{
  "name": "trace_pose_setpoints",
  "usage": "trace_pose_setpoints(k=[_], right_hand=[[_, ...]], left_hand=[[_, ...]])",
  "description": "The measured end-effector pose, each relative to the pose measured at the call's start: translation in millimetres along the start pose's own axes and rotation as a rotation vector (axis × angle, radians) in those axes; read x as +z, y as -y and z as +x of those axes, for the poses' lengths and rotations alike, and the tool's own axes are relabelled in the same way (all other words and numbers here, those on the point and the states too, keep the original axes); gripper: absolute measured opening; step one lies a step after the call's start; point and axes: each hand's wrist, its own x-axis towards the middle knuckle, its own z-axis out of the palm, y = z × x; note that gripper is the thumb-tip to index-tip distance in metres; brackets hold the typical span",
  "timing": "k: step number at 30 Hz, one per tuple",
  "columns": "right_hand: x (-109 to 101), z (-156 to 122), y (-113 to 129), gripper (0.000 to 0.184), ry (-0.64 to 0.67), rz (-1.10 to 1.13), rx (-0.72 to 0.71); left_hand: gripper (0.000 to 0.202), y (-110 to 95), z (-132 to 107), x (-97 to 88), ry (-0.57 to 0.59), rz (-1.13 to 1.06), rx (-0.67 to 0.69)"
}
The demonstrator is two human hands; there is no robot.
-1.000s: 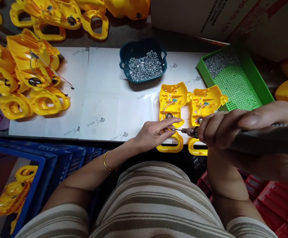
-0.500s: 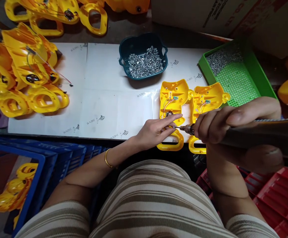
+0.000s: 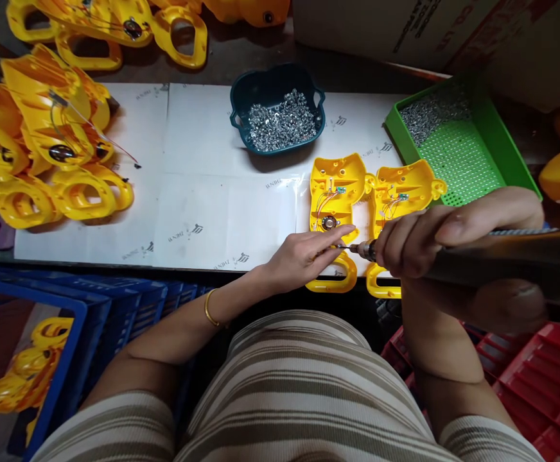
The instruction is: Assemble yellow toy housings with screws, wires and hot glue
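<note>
My right hand (image 3: 417, 240) is wrapped around a dark electric screwdriver (image 3: 496, 260), which lies nearly level with its bit pointing left. The bit's tip reaches the fingers of my left hand (image 3: 306, 256), closed together over the nearer yellow plastic shell half (image 3: 338, 173). Whatever those fingers pinch is too small and too covered to make out. Inside this shell are a small green circuit board, thin wires and a round speaker (image 3: 329, 222). A second yellow shell half (image 3: 400, 183) lies to its right, partly behind my right hand, also with a board and wires.
A dark teal basket (image 3: 241, 138) of small screws stands behind the shells. To the right is a green tray (image 3: 516, 154) with more small metal parts. Yellow shells (image 3: 49, 109) pile up at left. Blue crates (image 3: 80, 333) and red crates (image 3: 530, 378) flank me below the table.
Almost nothing differs. The view has shifted very slightly, and both hands and the screwdriver keep their places at the nearer shell.
</note>
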Motion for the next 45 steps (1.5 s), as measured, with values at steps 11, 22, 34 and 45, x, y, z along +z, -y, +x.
trace_pose_setpoints(k=[11, 22, 34, 45], right_hand=[[3, 5, 6, 0.029, -0.063, -0.055, -0.03], [8, 21, -47, 0.031, -0.044, -0.037, -0.177], [2, 27, -84, 0.043, 0.008, -0.088, -0.067], [21, 37, -69, 0.029, 0.001, -0.016, -0.263]], left_hand=[[0.042, -3, -3, -7.2, -0.22, 0.084, 0.05], [0.093, 7, -9, 7.6, -0.128, 0.363, -0.333], [0.094, 5, -6, 9.4, -0.094, 0.366, -0.367], [0.086, 1, -1, 1.1, -0.007, 0.343, -0.398]])
